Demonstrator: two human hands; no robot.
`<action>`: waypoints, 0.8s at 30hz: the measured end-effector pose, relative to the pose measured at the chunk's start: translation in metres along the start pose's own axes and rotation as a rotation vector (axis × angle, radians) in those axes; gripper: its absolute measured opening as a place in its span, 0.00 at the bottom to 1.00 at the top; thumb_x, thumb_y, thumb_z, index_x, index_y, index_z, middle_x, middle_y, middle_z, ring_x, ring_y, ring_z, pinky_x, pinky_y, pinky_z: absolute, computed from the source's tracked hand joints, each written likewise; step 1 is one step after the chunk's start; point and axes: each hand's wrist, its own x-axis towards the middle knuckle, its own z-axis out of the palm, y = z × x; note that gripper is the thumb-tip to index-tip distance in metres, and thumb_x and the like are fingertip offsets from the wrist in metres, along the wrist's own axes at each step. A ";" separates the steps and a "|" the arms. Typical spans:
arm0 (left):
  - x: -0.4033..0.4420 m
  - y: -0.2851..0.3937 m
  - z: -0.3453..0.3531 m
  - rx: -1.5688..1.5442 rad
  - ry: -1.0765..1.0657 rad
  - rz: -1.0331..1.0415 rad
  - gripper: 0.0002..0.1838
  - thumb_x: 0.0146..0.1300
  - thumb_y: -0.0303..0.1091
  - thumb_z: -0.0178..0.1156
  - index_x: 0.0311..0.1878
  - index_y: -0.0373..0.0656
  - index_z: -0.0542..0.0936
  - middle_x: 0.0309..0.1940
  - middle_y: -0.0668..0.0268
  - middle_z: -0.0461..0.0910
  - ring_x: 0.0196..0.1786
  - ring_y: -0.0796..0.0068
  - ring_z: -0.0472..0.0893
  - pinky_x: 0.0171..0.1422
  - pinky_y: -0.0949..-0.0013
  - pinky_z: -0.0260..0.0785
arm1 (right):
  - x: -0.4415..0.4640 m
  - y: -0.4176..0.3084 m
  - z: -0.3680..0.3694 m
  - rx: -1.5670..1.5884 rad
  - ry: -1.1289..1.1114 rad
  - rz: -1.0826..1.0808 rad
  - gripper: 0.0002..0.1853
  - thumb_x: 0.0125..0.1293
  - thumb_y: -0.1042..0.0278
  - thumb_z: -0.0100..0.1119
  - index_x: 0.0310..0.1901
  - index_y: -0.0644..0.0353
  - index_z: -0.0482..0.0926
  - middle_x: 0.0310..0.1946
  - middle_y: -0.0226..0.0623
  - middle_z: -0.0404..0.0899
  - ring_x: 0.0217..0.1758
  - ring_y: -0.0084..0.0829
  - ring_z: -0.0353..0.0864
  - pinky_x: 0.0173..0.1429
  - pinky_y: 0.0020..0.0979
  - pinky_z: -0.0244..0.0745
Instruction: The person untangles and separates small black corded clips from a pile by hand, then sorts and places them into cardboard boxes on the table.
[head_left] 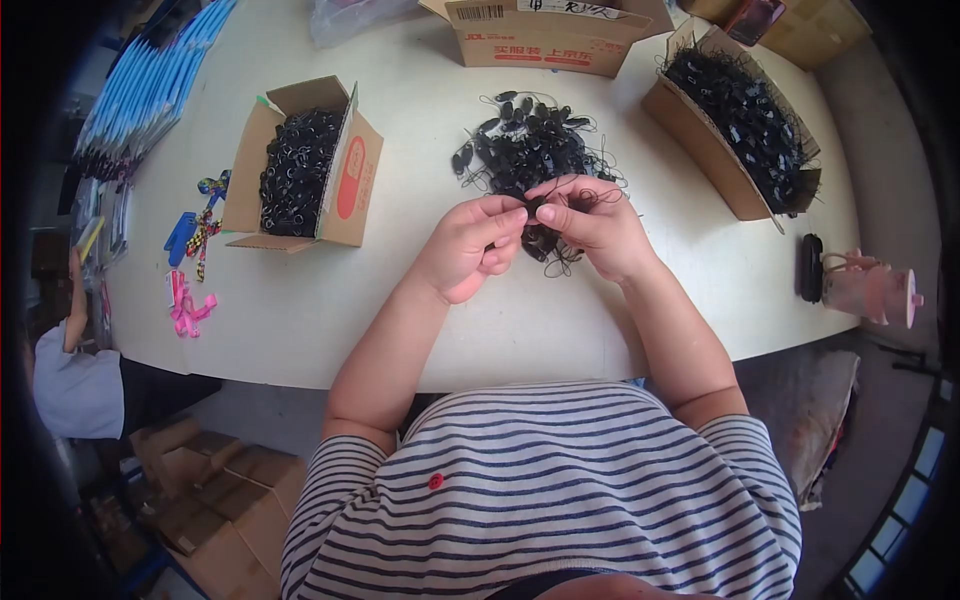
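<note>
My left hand and my right hand meet over the near side of a pile of small black clips with cord loops on the table. Thumb and forefinger of each hand pinch a small black clip between them, mostly hidden by the fingertips. Thin black cord loops stick out by my right fingers. To the left stands an open cardboard box filled with small black clips with metal-looking loops. Another cardboard box, at the right, is full of black corded pieces.
A printed cardboard box sits at the back. On the left lie a blue stapler, a pink ribbon, patterned straps and stacked blue-edged packets. A pink-lidded cup stands right. Another person is at far left.
</note>
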 end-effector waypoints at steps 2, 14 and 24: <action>0.000 0.000 0.001 0.041 0.036 0.005 0.07 0.64 0.30 0.51 0.43 0.41 0.74 0.20 0.76 0.63 0.18 0.88 0.59 0.20 0.84 0.48 | 0.002 0.007 -0.002 -0.072 0.015 -0.124 0.06 0.54 0.76 0.64 0.34 0.62 0.78 0.36 0.33 0.77 0.29 0.15 0.71 0.27 0.16 0.64; 0.000 -0.001 0.001 0.089 0.061 -0.012 0.05 0.63 0.31 0.54 0.39 0.40 0.74 0.18 0.77 0.63 0.18 0.89 0.59 0.20 0.83 0.48 | 0.001 0.010 -0.008 -0.301 0.011 -0.293 0.12 0.49 0.77 0.68 0.38 0.60 0.81 0.35 0.28 0.78 0.30 0.16 0.68 0.36 0.19 0.67; 0.002 -0.001 0.002 0.138 0.083 0.015 0.05 0.62 0.32 0.56 0.35 0.41 0.75 0.17 0.78 0.64 0.16 0.90 0.59 0.19 0.82 0.46 | 0.001 0.015 -0.005 -0.293 0.053 -0.242 0.10 0.51 0.77 0.66 0.37 0.62 0.80 0.31 0.28 0.79 0.32 0.16 0.71 0.39 0.19 0.70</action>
